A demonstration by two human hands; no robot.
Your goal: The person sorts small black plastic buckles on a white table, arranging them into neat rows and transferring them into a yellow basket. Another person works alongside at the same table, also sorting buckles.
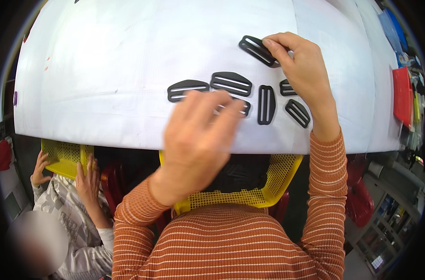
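Observation:
My right hand [302, 63] pinches one end of a black plastic slider buckle [254, 50] between thumb and fingers, at the far side of the group on the white tabletop [128, 56]. My left hand [198, 140], blurred by motion, hovers above the near edge and partly hides a buckle [246, 108] under its fingertips. Beyond its knuckles lie two wide buckles, a left one [188, 84] and a right one [231, 77]. An upright-turned buckle [266, 105] rests between the hands. Near my right wrist are a tilted small buckle [297, 113] and a partly covered buckle [285, 88].
On my lap sits a yellow mesh basket [231, 200] with a heap of black pieces [243, 170] inside. At left, another person's hands [87, 182] hold a second yellow basket [63, 154]. A red bin [402, 98] stands beyond the table's right edge.

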